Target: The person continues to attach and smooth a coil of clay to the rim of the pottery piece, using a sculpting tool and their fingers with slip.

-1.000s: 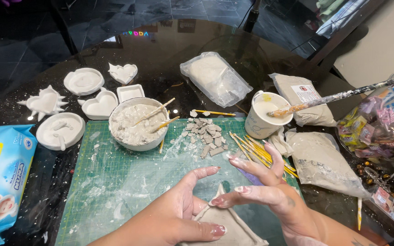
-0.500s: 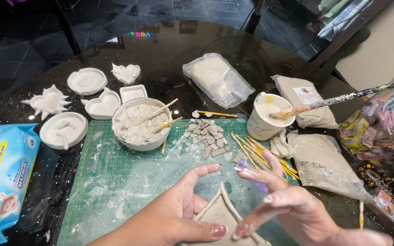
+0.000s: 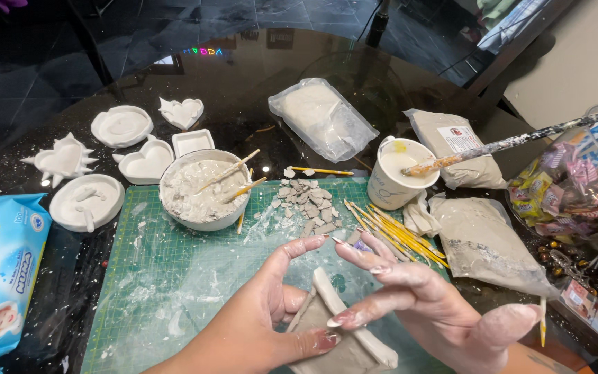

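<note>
My left hand (image 3: 261, 325) cradles a grey-white slab of clay (image 3: 340, 336) over the green cutting mat (image 3: 174, 277), thumb pressed against its lower edge. My right hand (image 3: 417, 301) pinches the slab's raised right rim between thumb and fingers; both hands are dusted white. A white bowl (image 3: 205, 190) of crumbly clay holding two wooden sticks stands at the mat's far left. A pile of dried clay chips (image 3: 309, 204) lies behind the hands, with a bundle of yellow sticks (image 3: 396, 235) to its right.
White moulded dishes, heart-shaped (image 3: 181, 111), round (image 3: 120, 126) and spiky (image 3: 60, 161), sit at the far left. A blue wipes pack (image 3: 1, 270) lies left. Bags of clay (image 3: 321, 118) (image 3: 489, 242), a paper cup (image 3: 399, 173) with a long brush, and a sweets bag (image 3: 576, 194) fill the right.
My hands have tilted the clay slab up from flat on the mat. My right hand shifted from resting on top of it to pinching its rim.
</note>
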